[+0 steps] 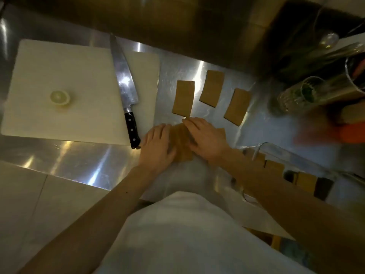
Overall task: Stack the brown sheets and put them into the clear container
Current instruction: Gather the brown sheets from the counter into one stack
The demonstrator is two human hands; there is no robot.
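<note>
Steel counter fills my view, with a white cutting board and a knife at far left. My left hand lies flat, fingers spread, on the near stack of brown sheets; my right hand presses the same stack, its fingertips touching the nearest loose sheet. Three loose sheets lie beyond, long axes pointing away, closer to my right hand. The clear container sits near right, I think already holding sheets.
</note>
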